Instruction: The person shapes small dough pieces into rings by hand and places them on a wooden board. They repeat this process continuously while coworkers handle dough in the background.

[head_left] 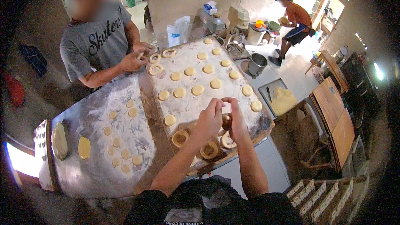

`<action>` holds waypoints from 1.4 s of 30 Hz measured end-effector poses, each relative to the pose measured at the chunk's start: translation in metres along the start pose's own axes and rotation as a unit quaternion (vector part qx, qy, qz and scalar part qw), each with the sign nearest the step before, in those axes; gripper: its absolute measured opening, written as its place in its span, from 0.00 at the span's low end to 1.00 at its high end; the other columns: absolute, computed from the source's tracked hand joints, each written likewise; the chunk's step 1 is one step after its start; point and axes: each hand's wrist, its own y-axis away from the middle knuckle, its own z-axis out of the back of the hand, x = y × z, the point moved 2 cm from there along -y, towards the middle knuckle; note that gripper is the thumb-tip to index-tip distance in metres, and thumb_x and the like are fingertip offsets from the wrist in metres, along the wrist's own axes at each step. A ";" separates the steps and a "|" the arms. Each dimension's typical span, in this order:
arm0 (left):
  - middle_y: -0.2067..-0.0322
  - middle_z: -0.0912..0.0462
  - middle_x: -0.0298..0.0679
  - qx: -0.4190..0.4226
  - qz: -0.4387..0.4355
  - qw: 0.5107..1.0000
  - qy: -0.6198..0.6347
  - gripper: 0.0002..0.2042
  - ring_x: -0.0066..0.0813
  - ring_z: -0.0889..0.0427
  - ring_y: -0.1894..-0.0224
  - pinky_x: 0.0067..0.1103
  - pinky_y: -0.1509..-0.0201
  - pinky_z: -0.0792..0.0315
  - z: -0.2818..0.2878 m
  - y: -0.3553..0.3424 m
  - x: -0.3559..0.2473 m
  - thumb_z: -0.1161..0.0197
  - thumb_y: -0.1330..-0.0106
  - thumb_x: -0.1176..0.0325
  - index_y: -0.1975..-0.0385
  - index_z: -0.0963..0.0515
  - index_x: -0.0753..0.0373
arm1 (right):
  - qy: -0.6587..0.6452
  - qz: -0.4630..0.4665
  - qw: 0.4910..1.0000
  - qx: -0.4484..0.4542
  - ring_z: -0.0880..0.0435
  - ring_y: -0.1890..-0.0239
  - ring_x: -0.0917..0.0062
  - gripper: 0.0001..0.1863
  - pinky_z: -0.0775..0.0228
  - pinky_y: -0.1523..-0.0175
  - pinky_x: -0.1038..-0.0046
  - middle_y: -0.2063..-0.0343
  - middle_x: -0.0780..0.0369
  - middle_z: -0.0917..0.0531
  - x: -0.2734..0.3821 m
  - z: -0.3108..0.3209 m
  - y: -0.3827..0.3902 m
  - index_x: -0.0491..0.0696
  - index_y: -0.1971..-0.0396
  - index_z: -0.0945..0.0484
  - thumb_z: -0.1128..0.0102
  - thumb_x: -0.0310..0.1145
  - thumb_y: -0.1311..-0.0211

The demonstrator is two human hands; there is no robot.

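Observation:
My left hand [211,116] and my right hand [236,118] meet at the fingertips over the near part of a floured board [189,106]. The fingers of both are bent and pressed together; whatever they hold is too hidden to name. Below my wrists, near the board's front edge, lie dough rings: one ring [180,138] left of my left forearm, another ring [209,150] between my arms, and a third ring [228,141] beside my right wrist. Several round dough pieces [216,83] are spread over the board beyond my hands.
Across the table a person in a grey shirt [98,37] handles dough beside more rings [156,70]. Small dough rounds [125,154] and a long dough lump [59,141] lie at left. A tray with dough [284,101] stands right; another person [296,14] bends behind.

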 end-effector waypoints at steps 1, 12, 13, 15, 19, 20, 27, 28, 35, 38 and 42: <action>0.63 0.19 0.58 0.018 0.051 0.998 -0.027 0.12 0.61 0.19 0.57 0.47 0.59 0.27 -0.004 -0.011 0.002 0.53 0.25 0.60 0.52 0.32 0.61 | 0.036 -0.035 0.999 0.003 0.17 0.59 0.62 0.28 0.25 0.52 0.60 0.66 0.51 0.20 -0.002 0.015 -0.009 0.52 0.35 0.41 0.56 0.52 0.26; 0.51 0.27 0.53 0.124 0.037 0.899 -0.418 0.36 0.54 0.22 0.50 0.42 0.47 0.25 -0.011 -0.011 0.021 0.34 0.42 0.50 0.34 0.38 0.56 | 0.569 -0.071 0.817 -0.049 0.26 0.45 0.50 0.56 0.42 0.46 0.43 0.49 0.50 0.25 -0.016 0.035 -0.005 0.65 0.28 0.52 0.23 0.47 0.55; 0.51 0.27 0.52 0.110 0.024 0.904 -0.413 0.36 0.54 0.22 0.50 0.42 0.47 0.25 -0.010 -0.009 0.018 0.34 0.42 0.51 0.34 0.38 0.56 | 0.584 -0.065 0.808 -0.038 0.26 0.45 0.50 0.57 0.41 0.47 0.43 0.50 0.50 0.25 -0.016 0.030 -0.001 0.65 0.28 0.53 0.23 0.47 0.56; 0.51 0.27 0.52 0.109 0.023 0.900 -0.422 0.37 0.54 0.22 0.49 0.43 0.47 0.25 -0.005 -0.007 0.013 0.33 0.43 0.53 0.34 0.38 0.56 | 0.599 -0.041 0.800 -0.015 0.26 0.46 0.50 0.58 0.41 0.47 0.44 0.51 0.51 0.24 -0.014 0.023 0.001 0.64 0.28 0.53 0.22 0.47 0.57; 0.51 0.27 0.53 0.161 0.014 0.896 -0.415 0.34 0.54 0.22 0.50 0.44 0.46 0.26 -0.004 -0.016 0.001 0.35 0.40 0.55 0.34 0.38 0.58 | 0.561 -0.026 0.828 0.000 0.24 0.49 0.54 0.55 0.36 0.50 0.47 0.56 0.52 0.23 -0.006 0.037 0.004 0.61 0.28 0.51 0.25 0.46 0.53; 0.50 0.26 0.54 0.168 0.000 0.891 -0.421 0.34 0.54 0.22 0.50 0.44 0.46 0.26 -0.007 -0.024 0.001 0.36 0.39 0.55 0.35 0.38 0.58 | 0.503 -0.043 0.863 -0.031 0.23 0.51 0.54 0.51 0.34 0.51 0.51 0.56 0.52 0.23 -0.003 0.049 0.005 0.59 0.29 0.48 0.26 0.45 0.51; 0.58 0.19 0.51 0.151 -0.166 0.899 -0.376 0.14 0.52 0.20 0.52 0.42 0.50 0.24 -0.111 -0.146 0.042 0.43 0.33 0.61 0.56 0.21 0.63 | 0.516 0.017 0.814 -0.267 0.21 0.51 0.53 0.22 0.29 0.48 0.56 0.57 0.47 0.19 -0.028 0.159 -0.017 0.43 0.55 0.23 0.40 0.45 0.39; 0.58 0.18 0.49 0.147 -0.198 0.896 -0.370 0.13 0.51 0.19 0.53 0.41 0.53 0.23 -0.124 -0.152 0.050 0.45 0.33 0.62 0.59 0.19 0.63 | 0.544 0.072 0.794 -0.261 0.20 0.53 0.53 0.20 0.29 0.49 0.55 0.59 0.47 0.19 -0.038 0.168 -0.025 0.42 0.57 0.22 0.39 0.44 0.39; 0.62 0.19 0.51 0.100 -0.098 0.990 0.026 0.14 0.50 0.19 0.57 0.38 0.53 0.25 -0.134 -0.143 0.032 0.37 0.45 0.74 0.58 0.26 0.64 | 0.563 0.070 0.818 -0.095 0.19 0.68 0.66 0.21 0.27 0.66 0.61 0.67 0.53 0.19 -0.025 0.155 -0.063 0.43 0.55 0.27 0.37 0.41 0.41; 0.60 0.20 0.53 -0.030 -0.132 0.990 0.044 0.20 0.51 0.19 0.56 0.39 0.50 0.26 -0.028 -0.098 0.061 0.34 0.46 0.70 0.53 0.28 0.67 | 0.383 0.111 0.913 -0.081 0.18 0.64 0.66 0.23 0.25 0.55 0.66 0.67 0.56 0.18 0.015 0.056 -0.047 0.43 0.48 0.27 0.38 0.23 0.46; 0.64 0.19 0.52 -0.189 0.028 0.981 0.001 0.13 0.46 0.18 0.58 0.33 0.53 0.25 0.165 0.032 0.125 0.40 0.39 0.70 0.56 0.24 0.67 | 0.415 0.151 0.882 0.164 0.15 0.56 0.64 0.20 0.25 0.50 0.67 0.61 0.52 0.15 0.029 -0.133 -0.051 0.43 0.52 0.21 0.38 0.23 0.48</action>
